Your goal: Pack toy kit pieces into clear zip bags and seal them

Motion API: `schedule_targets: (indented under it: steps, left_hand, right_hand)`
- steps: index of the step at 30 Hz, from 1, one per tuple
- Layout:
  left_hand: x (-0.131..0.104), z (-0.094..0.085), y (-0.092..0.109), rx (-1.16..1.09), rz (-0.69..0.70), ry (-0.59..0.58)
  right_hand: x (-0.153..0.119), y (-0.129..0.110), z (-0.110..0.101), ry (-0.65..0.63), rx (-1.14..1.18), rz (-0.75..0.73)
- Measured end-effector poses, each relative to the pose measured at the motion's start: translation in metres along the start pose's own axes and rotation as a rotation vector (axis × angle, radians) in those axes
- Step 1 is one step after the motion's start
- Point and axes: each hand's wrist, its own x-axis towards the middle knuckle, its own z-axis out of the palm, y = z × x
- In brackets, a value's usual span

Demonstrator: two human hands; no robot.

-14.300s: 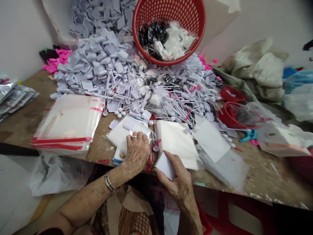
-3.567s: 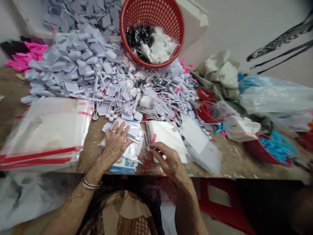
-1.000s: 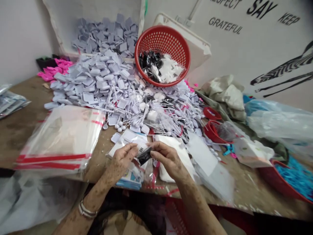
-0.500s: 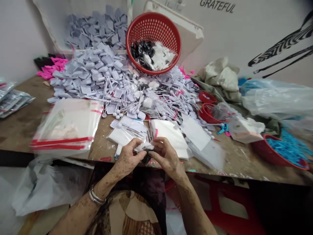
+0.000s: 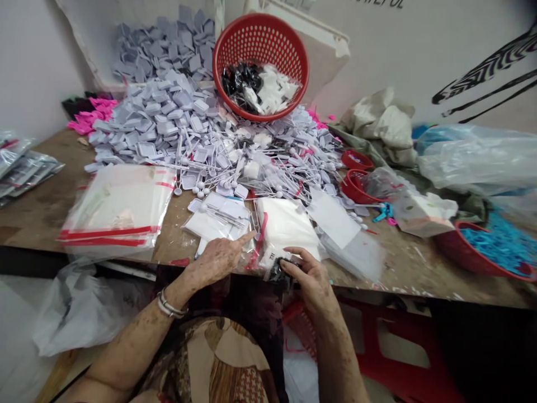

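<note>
In my right hand [image 5: 310, 274] is a small clear packet [image 5: 274, 267] with black and white contents and dark printing, pinched between thumb and fingers at the table's front edge. My left hand [image 5: 218, 258] is to its left, index finger stretched out towards the red strip [image 5: 260, 238] of a clear plastic bag; the other fingers are partly hidden. Whether the fingertip touches the film is hard to tell. Under and behind the packet lies a stack of white bags [image 5: 289, 221]. A clear bag of pale lilac plastic pieces [image 5: 224, 215] rests just beyond my left hand.
Behind is a large heap of lilac plastic pieces [image 5: 155, 120], with a red perforated basket [image 5: 260, 36] of packets on it. Red-striped clear bags [image 5: 117, 196] lie left. Rightward are translucent sheets [image 5: 352, 252], small red bowls [image 5: 356, 187] and a red basin [image 5: 457, 246] of blue pieces.
My left hand has let go of the small packet and moved slightly left, index finger now extended. My right hand has carried the packet to the right, over the white bags' front edge.
</note>
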Motion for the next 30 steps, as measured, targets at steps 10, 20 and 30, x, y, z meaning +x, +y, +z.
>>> schedule_targets:
  steps: [10,20,30]
  left_hand:
    - [0.022,-0.011,0.02,0.282,0.096,-0.188]
    - [0.011,0.012,0.008,0.326,0.075,-0.08]
    - [0.014,0.023,-0.002,0.32,0.24,0.065]
  right_hand:
    - [0.054,-0.048,-0.012,-0.377,-0.44,-0.077]
    - [0.085,-0.036,0.028,-0.163,-0.145,-0.145]
    - [0.088,-0.006,0.037,0.117,0.245,-0.036]
